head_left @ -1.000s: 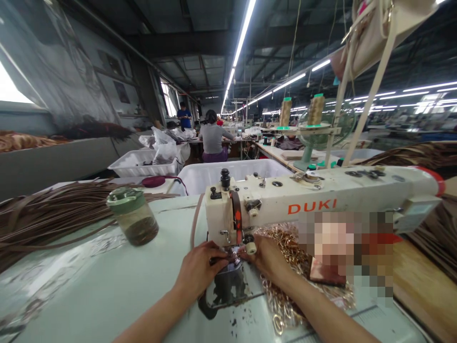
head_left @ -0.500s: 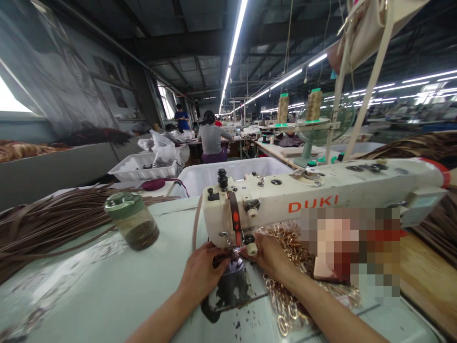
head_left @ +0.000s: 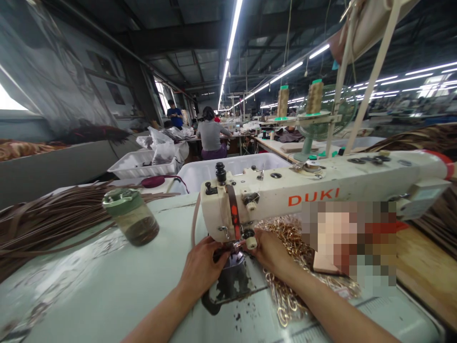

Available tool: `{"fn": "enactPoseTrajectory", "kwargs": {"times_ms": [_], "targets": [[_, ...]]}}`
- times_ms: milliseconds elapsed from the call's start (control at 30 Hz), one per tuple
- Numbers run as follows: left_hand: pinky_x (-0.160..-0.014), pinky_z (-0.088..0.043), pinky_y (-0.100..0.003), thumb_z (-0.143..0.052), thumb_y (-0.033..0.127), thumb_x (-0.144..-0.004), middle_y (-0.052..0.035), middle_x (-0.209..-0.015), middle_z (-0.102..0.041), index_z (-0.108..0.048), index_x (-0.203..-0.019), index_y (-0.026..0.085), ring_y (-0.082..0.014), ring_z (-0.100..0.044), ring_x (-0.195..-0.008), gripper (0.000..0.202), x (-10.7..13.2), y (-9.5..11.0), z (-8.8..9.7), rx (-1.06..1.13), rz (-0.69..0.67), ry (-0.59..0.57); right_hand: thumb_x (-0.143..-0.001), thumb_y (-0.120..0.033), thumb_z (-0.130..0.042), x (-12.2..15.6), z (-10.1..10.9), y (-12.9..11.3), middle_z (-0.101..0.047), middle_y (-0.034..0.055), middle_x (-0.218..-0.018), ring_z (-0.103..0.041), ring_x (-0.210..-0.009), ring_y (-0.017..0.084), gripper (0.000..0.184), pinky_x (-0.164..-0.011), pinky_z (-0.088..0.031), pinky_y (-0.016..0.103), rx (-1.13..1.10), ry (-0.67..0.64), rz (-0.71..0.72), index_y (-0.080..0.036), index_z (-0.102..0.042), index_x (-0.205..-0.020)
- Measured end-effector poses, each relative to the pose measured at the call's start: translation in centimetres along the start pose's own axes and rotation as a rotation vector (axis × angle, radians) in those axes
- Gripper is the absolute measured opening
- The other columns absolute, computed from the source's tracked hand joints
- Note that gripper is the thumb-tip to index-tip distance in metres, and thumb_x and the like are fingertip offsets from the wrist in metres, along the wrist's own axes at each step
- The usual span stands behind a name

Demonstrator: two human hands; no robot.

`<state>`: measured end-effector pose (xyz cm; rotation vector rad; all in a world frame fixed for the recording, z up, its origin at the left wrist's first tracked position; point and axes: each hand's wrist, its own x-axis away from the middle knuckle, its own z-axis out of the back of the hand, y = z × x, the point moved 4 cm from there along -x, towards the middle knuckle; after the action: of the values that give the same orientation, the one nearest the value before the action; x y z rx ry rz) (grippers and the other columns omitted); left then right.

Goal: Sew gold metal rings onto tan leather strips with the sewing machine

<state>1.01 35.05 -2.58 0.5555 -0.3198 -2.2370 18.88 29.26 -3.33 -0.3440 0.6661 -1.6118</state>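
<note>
At the machine [head_left: 264, 197], left hand [head_left: 203, 266] and right hand [head_left: 268, 250] flank the foot [head_left: 236, 247], each grip curled, contents not determinable. Clasps [head_left: 290, 240] lie beside the right.

With the needle plate [head_left: 234, 261] as our clock's centre and twelve straight ahead, we have the sewing machine [head_left: 271, 190] on the tabletop [head_left: 153, 281], stretching toward two. Our left grip [head_left: 202, 262] is at nine, just beside the plate; our right grip [head_left: 266, 247] is at three. Toward four, a bag of clasps [head_left: 291, 243] lies partly under our right forearm [head_left: 314, 291]. A cup [head_left: 132, 219] stands at ten, and past it in the same direction lie bundled straps [head_left: 67, 216]. Behind the machine, at twelve, is a bin [head_left: 232, 164]; at eleven, a second bin [head_left: 139, 167] holds plastic bags [head_left: 162, 147]. At one, two thread cones [head_left: 314, 97] stand before a fan [head_left: 344, 112].
</note>
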Motion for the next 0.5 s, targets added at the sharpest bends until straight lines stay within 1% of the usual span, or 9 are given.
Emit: {"fn": "enactPoseTrajectory", "kwargs": {"times_ms": [100, 200, 367, 500], "targets": [[-0.076, -0.048, -0.029, -0.061, 0.021, -0.084, -0.0036, -0.091, -0.067, -0.073, -0.094, 0.024, -0.022, -0.063, -0.084, 0.016, 0.0, -0.09, -0.03, 0.011, -0.024, -0.024, -0.079, -0.023, -0.064, 0.01, -0.28, 0.26, -0.071, 0.0019, -0.09, -0.065, -0.084, 0.02, 0.012, -0.07, -0.041, 0.024, 0.005, -0.002, 0.017, -0.022, -0.067, -0.091], [-0.077, -0.046, -0.025, -0.061, 0.019, -0.084, -0.0014, -0.094, -0.067, -0.072, -0.097, 0.027, -0.0188, -0.062, -0.087, 0.019, -0.07, -0.17, -0.01, 0.033, -0.06, -0.057, -0.08, -0.025, -0.063, 0.01, -0.32, 0.32, -0.071, 0.0025, -0.091, -0.065, -0.084, 0.02, 0.011, -0.07, -0.042, 0.025, 0.013, -0.009, 0.034, -0.022, -0.068, -0.09], [-0.074, -0.045, -0.027, -0.059, 0.021, -0.085, -0.0048, -0.088, -0.068, -0.073, -0.094, 0.022, -0.021, -0.062, -0.083, 0.017, -0.29, -0.36, -0.11, 0.04, -0.068, -0.082, -0.081, -0.023, -0.061, 0.17, 0.01, -0.05, -0.071, 0.0019, -0.094, -0.065, -0.088, 0.02, 0.014, -0.075, -0.042, 0.025, 0.031, -0.014, 0.06, -0.022, -0.067, -0.094], [-0.079, -0.046, -0.027, -0.057, 0.022, -0.085, -0.0052, -0.094, -0.068, -0.073, -0.095, 0.022, -0.0214, -0.063, -0.088, 0.019, -0.33, -0.24, -0.15, 0.051, -0.094, -0.106, -0.082, -0.022, -0.06, 0.4, 0.34, -0.59, -0.071, 0.0022, -0.093, -0.065, -0.086, 0.02, 0.011, -0.073, -0.042, 0.025, 0.051, -0.008, 0.075, -0.021, -0.066, -0.092]]}}
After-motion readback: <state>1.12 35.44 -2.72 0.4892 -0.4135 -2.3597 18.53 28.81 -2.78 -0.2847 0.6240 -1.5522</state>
